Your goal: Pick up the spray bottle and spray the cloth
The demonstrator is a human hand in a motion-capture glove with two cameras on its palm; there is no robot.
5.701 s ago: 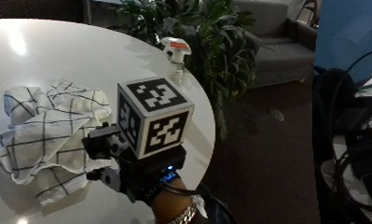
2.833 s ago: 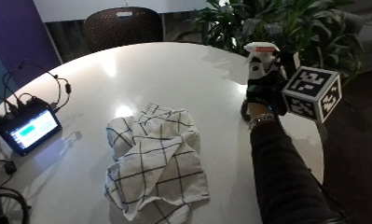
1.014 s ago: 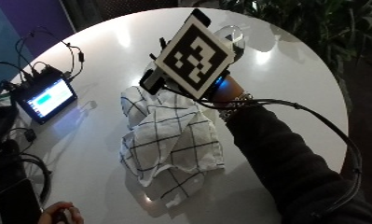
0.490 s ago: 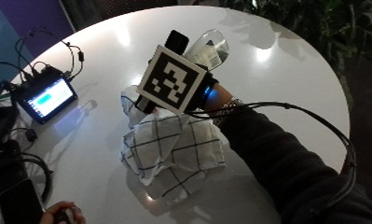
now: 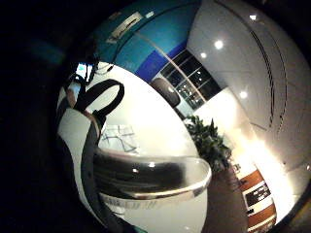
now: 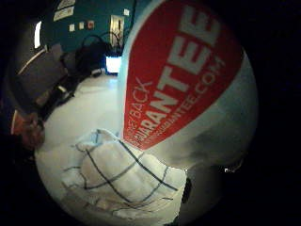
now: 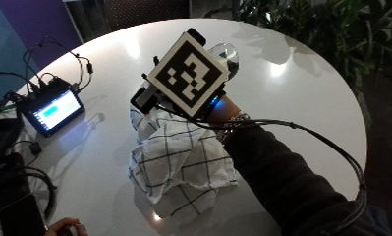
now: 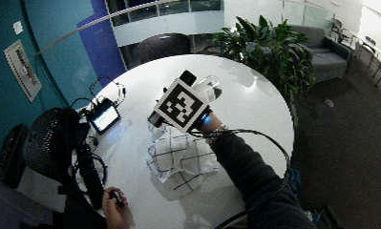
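The gloved right hand [image 7: 219,102] grips the spray bottle [image 7: 225,52] and holds it in the air over the far end of the cloth. The bottle lies tilted, and only its clear rounded end shows past the hand. Its nozzle is hidden. The thumb side palm view is filled by the bottle's red-and-white label [image 6: 183,70], with the cloth [image 6: 122,179] just below it. The white cloth with dark check lines [image 7: 182,162] lies crumpled on the round white table [image 7: 294,93], also seen as the cloth [image 8: 180,160] in the wide view.
A small monitor [image 7: 51,110] with cables stands on the table's left side, with black gear [image 7: 15,196] beside it. A bare left hand [image 7: 65,227] rests at the near left edge. Leafy plants [image 8: 266,43] and a dark chair [image 8: 164,45] stand beyond the table.
The hand has taken the bottle from the table's edge by the plant and carried it over the cloth. In the last second it has hardly moved.
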